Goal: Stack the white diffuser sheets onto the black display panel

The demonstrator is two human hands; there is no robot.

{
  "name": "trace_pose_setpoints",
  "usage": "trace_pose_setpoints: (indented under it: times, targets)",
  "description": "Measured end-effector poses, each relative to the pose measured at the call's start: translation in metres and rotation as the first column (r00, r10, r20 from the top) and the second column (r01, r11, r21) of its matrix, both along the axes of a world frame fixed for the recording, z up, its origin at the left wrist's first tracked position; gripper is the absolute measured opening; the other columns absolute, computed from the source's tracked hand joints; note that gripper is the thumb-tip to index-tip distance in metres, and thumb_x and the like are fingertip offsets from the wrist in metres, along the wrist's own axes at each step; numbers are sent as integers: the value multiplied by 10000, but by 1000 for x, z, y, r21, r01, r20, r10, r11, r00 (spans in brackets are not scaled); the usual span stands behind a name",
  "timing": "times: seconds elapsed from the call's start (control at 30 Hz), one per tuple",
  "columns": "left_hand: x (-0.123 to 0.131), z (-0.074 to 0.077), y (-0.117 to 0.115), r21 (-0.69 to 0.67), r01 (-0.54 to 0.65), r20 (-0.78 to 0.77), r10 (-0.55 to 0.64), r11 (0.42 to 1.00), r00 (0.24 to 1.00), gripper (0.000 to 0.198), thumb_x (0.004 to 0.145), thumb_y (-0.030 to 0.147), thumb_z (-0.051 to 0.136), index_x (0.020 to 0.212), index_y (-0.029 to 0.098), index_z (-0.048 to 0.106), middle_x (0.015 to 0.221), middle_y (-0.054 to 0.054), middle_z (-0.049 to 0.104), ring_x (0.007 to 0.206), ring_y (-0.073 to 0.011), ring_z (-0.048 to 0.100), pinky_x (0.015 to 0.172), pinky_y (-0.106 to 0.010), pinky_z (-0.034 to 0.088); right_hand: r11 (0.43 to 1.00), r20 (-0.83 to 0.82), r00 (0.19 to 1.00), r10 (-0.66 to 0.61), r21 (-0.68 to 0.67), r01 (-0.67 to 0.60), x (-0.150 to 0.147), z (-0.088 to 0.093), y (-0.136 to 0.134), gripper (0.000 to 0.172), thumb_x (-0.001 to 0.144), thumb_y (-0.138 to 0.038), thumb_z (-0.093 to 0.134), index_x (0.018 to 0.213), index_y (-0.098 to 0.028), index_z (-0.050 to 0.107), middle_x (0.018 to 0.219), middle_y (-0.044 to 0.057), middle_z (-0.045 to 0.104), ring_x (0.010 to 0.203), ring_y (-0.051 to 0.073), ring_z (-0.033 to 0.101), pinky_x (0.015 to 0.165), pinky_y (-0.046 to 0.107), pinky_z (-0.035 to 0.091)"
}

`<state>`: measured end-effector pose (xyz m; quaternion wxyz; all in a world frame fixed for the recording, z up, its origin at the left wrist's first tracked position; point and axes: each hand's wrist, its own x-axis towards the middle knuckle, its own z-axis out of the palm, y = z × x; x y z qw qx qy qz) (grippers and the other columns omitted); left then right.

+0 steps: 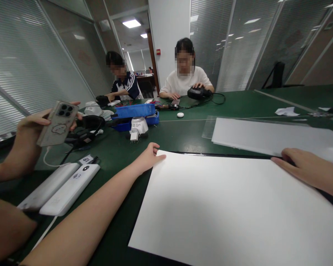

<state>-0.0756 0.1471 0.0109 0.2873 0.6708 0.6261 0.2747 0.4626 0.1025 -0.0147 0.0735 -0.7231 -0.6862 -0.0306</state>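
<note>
The large white sheet lies flat in front of you on the green table, with a dark border showing along its far and left edges. Your left hand is at its far left corner, thumb on the corner and fingers curled; you may be pinching it, but I cannot tell. Your right hand touches the far edge further right, thumb extended, and its grip is likewise unclear. Just beyond that hand lies a pale translucent sheet. Beyond your left hand stands a blue box; to your left are two white power banks and a neighbour's hand holding a phone.
</note>
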Motion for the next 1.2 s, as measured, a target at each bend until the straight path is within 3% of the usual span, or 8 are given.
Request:
trace_pose_setpoints:
  times: [0.13, 0.3, 0.47, 0.7, 0.83, 1.03, 1.2]
  targets:
    - [0, -2, -2, 0, 20, 120, -20, 1000, 993, 435, 820, 365, 593, 1206, 165, 570, 811, 0, 619, 740, -178, 623, 650, -283, 471, 996, 11, 1000, -3, -88, 4, 6, -4, 3, 549, 896, -746, 360, 759, -242, 531, 804, 86, 653, 729, 263, 598, 646, 401, 421]
    - [1, -10, 0, 29, 41, 199, -46, 999, 979, 261, 820, 343, 536, 994, 176, 635, 812, -17, 648, 736, -185, 617, 638, -283, 448, 999, 15, 1000, 0, -42, 1, 13, -8, 3, 560, 898, -754, 362, 892, -231, 564, 904, 85, 672, 812, 270, 618, 696, 395, 447]
    - [2, -14, 3, 92, 75, 234, -95, 993, 968, 167, 822, 310, 533, 943, 206, 582, 774, 15, 582, 709, -164, 556, 644, -269, 424, 1000, -74, 997, 2, -20, -4, 10, -1, -1, 554, 908, -706, 411, 1080, -219, 610, 1000, 93, 693, 872, 268, 640, 757, 395, 479]
    - [-2, -17, 7, 133, 127, 253, -158, 983, 955, 148, 855, 317, 491, 960, 217, 519, 791, 25, 547, 696, -146, 525, 647, -251, 430, 957, -135, 952, 275, 136, -257, 12, -2, 4, 518, 924, -601, 415, 1072, -190, 694, 1133, 132, 692, 1085, 291, 617, 997, 445, 466]
    - [-4, -19, 9, 152, 120, 208, -151, 981, 966, 168, 862, 318, 463, 984, 213, 512, 799, 23, 539, 691, -146, 515, 634, -249, 419, 937, -172, 925, 339, 149, -316, 13, -4, 5, 489, 900, -613, 461, 1030, -219, 719, 1110, 107, 710, 1060, 287, 642, 1000, 450, 500]
    - [-6, -21, 13, 216, 83, 7, -87, 973, 996, 146, 819, 267, 543, 926, 198, 615, 866, -18, 572, 803, -191, 529, 751, -314, 422, 965, -244, 938, 246, 154, -213, 14, -8, 3, 496, 833, -671, 537, 1037, -258, 719, 1190, 83, 690, 1103, 292, 626, 866, 423, 566]
    - [-8, -26, 16, 251, 87, -140, -53, 964, 989, 170, 803, 250, 603, 960, 194, 636, 934, -46, 573, 866, -223, 548, 812, -359, 436, 972, -258, 941, 219, 146, -186, 8, -7, 4, 522, 785, -684, 547, 1013, -244, 708, 1138, 96, 709, 1072, 309, 634, 786, 423, 565]
